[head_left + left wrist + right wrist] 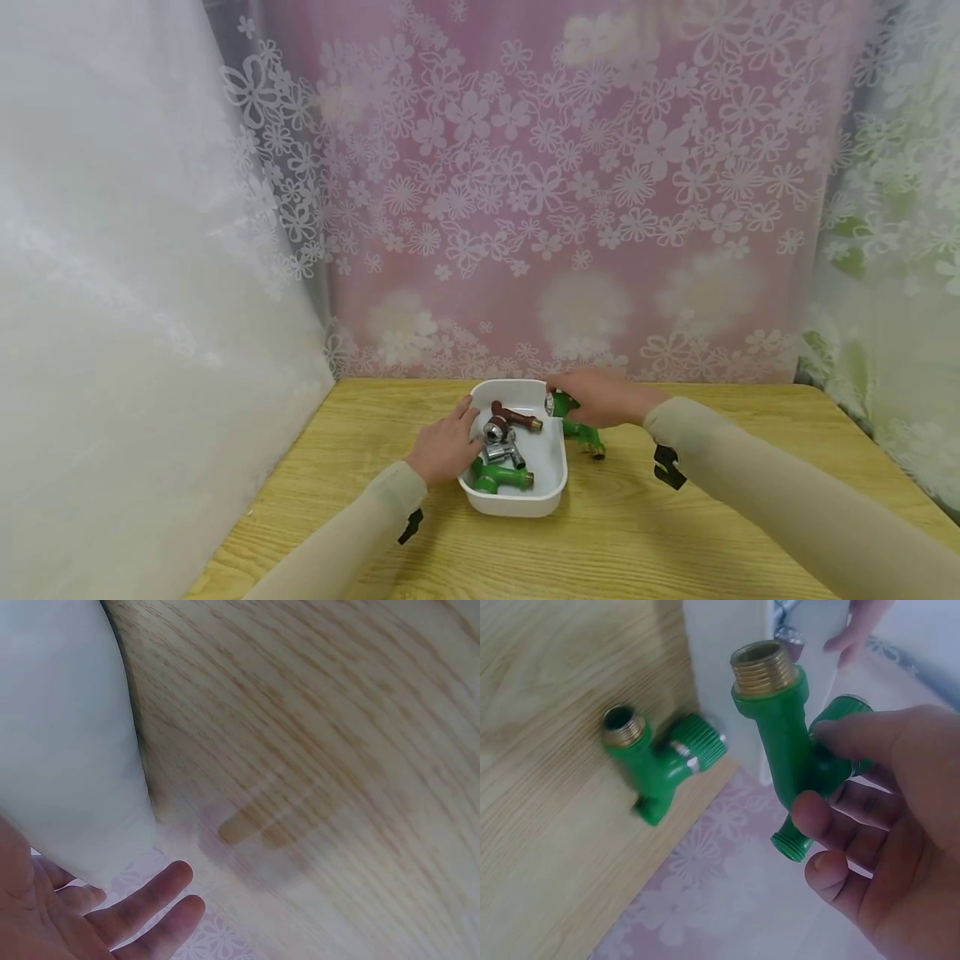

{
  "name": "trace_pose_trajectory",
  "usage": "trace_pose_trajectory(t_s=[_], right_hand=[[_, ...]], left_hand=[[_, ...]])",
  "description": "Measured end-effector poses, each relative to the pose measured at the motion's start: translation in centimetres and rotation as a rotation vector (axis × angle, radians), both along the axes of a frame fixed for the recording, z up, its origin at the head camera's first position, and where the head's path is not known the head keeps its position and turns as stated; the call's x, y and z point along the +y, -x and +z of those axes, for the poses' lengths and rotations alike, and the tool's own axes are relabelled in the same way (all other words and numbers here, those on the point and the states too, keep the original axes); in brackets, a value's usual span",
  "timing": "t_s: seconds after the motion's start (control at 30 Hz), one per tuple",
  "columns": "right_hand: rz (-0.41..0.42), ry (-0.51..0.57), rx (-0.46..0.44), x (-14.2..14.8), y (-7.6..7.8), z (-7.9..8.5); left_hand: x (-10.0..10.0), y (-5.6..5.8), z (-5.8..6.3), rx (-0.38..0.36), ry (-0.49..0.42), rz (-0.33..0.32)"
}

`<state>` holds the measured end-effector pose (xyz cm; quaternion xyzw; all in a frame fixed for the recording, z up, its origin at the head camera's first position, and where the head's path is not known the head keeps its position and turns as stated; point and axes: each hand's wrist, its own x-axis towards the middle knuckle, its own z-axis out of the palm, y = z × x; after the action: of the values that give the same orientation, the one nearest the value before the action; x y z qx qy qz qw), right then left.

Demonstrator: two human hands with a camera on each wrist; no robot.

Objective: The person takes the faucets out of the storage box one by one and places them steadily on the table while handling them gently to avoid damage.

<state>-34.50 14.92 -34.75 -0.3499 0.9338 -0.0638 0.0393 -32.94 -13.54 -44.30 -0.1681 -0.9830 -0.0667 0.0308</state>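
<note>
A white plastic tub (513, 505) stands on the table holding several small taps. My left hand (442, 446) holds its left rim, thumb side over the inside; in the left wrist view two fingers stretch out past the wall. Over the tub's far right corner, my right hand (603, 396) pinches a green tap (778, 739) with a brass threaded end, thumb and fingers round its knob side. A second green tap (656, 769) lies on the table just right of the tub. Inside the tub are a brown tap (517, 416), a chrome tap (504, 452) and a green tap (504, 477).
The wooden table (712, 533) extends around the tub on both sides. A pink flowered curtain (525, 250) hangs along its back edge, with pale sheets (135, 292) at the sides. Black straps (667, 467) sit at both wrists.
</note>
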Motion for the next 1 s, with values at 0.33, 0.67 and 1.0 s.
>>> trace_pose_trajectory(t_s=[0.33,0.67,1.0], right_hand=[[-0.048,-0.039,0.026,2.8,0.5,-0.9],[-0.039,0.009,0.009,5.1,1.1,-2.1],[-0.077,-0.037,0.003,6.3,1.5,-3.5]], left_hand=[[0.0,0.0,0.0,0.001,0.000,0.001],[-0.1,0.1,-0.2,0.008,0.009,0.005],[-0.1,0.2,-0.3,0.012,0.010,0.000]])
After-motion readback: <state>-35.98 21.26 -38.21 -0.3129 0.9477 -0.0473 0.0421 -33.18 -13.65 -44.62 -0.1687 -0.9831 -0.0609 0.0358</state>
